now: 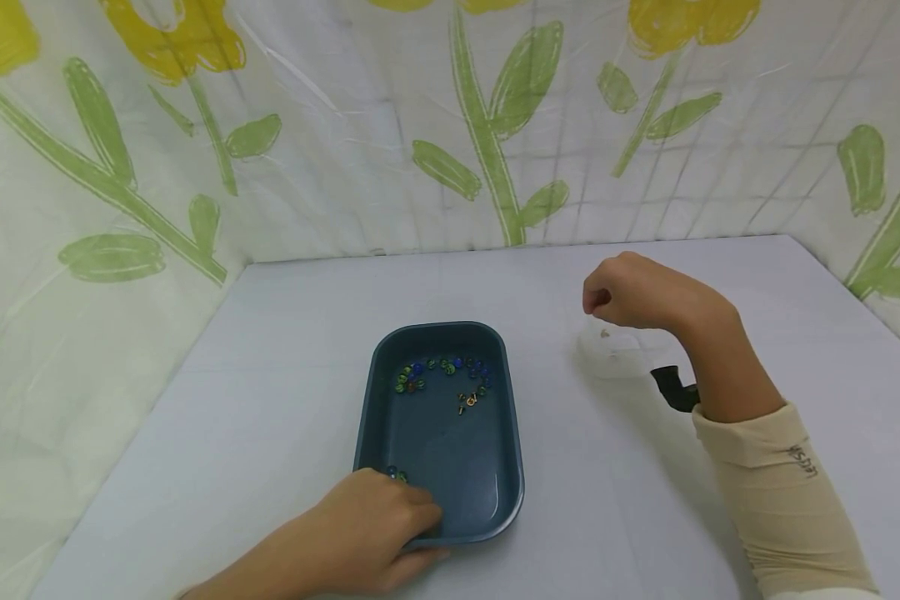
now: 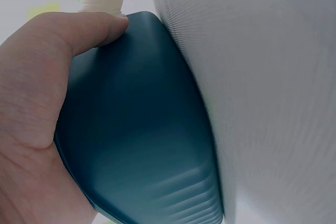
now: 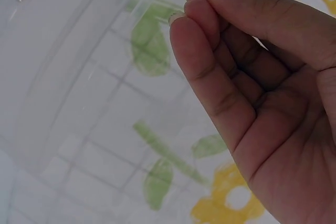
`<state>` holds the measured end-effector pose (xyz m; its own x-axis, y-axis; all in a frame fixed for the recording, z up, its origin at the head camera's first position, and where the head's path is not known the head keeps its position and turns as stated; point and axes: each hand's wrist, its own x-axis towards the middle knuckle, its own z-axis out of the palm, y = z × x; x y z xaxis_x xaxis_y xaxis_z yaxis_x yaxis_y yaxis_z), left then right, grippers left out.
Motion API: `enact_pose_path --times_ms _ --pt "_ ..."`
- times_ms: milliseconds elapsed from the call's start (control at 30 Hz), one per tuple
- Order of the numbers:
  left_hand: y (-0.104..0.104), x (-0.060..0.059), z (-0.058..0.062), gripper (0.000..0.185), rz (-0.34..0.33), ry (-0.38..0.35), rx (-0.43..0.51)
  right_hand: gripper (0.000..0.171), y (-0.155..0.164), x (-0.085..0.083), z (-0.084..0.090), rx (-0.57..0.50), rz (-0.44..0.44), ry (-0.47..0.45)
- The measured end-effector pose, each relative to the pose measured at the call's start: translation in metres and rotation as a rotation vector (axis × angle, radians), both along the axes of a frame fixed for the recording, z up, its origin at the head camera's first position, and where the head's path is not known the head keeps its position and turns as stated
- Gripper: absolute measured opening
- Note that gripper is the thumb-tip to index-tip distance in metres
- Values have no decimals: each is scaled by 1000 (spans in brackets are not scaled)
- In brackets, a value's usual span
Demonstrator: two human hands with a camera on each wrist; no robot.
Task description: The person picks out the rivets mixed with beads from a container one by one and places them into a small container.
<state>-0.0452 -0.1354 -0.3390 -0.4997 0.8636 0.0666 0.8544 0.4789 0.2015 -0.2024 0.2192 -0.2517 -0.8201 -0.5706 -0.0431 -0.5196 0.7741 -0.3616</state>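
My left hand (image 1: 378,529) grips the near left corner of a dark teal tray (image 1: 450,500); its thumb presses the outer wall (image 2: 142,103) in the left wrist view. Inside the tray, green and blue glass marbles (image 1: 450,367) lie in an arc at the far end, with several small brass screws (image 1: 462,409) below them. A few more marbles (image 1: 396,473) sit near the left hand. My right hand (image 1: 633,292) hangs over a clear plastic container (image 1: 618,360), fingers curled and thumb meeting the fingertips, nothing visible between them. A small brass-coloured piece (image 1: 605,333) shows at the container.
A black bent piece (image 1: 673,388) shows beside the right forearm. The table has a pale cover (image 1: 270,433). Behind it and at both sides hangs a white curtain (image 1: 330,167) with yellow flowers and green leaves.
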Motion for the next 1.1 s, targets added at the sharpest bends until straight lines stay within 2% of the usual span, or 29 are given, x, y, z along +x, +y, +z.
enact_pose_path --times_ms 867,1100 --pt "0 0 0 32 1 -5 -8 21 15 -3 -1 26 -67 -51" --pt "0 0 1 31 6 -14 -15 25 19 -2 1 68 -89 -108"
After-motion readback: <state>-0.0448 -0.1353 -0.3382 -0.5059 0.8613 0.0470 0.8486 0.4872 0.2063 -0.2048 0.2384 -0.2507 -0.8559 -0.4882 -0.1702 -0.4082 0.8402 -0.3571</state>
